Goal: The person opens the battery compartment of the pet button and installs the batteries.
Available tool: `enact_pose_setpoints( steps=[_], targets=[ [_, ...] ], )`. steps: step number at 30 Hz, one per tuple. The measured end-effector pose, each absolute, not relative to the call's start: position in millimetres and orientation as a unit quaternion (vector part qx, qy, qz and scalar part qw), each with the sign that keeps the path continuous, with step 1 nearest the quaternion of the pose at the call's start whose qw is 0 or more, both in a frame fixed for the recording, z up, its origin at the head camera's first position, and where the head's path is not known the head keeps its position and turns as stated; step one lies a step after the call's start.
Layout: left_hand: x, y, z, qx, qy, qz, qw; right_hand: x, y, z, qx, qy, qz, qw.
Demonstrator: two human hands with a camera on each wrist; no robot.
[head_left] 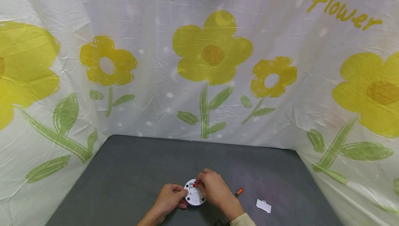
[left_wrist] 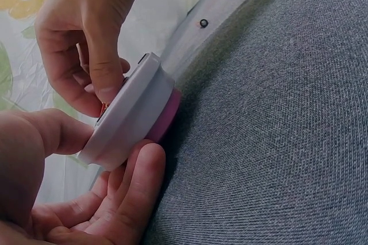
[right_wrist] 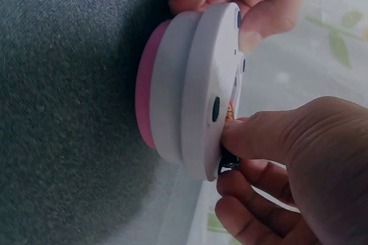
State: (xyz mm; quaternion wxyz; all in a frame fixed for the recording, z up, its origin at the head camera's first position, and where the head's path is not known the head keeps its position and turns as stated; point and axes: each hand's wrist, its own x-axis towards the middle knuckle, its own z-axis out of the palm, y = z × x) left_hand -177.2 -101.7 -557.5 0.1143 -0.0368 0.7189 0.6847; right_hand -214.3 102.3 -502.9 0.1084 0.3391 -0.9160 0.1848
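Observation:
A round white device (head_left: 195, 197) with black rubber feet and a patch of small holes lies on the dark table, its battery compartment facing up. Its underside is pink in both wrist views. My left hand (head_left: 170, 196) grips the device's left rim, thumb on top and fingers beneath. At the compartment, my right hand (head_left: 215, 188) pinches a red-orange and black battery (right_wrist: 229, 111) between thumb and fingers. Part of that battery is hidden by the fingers, so I cannot tell how far it sits in the compartment.
Another red-orange and black battery (head_left: 239, 191) lies on the table, right of my right hand. Farther right is a white battery cover (head_left: 263, 206). A dark grey cloth-like surface (head_left: 149, 160) covers the table. A flower-printed curtain (head_left: 156, 108) stands behind and along both sides.

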Motion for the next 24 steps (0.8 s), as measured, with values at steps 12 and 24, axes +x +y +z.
enact_pose_setpoints(
  steps=[12, 24],
  targets=[
    [-179.5, -102.2, -559.4, -0.048, 0.725, 0.676, 0.119, -214.7, 100.5, -508.7, 0.335, -0.918, 0.180, 0.109],
    [-178.3, -101.5, -559.5, -0.047, 0.722, 0.680, 0.117, -217.7, 116.4, -501.6, 0.315, -0.912, 0.242, 0.098]
  ],
)
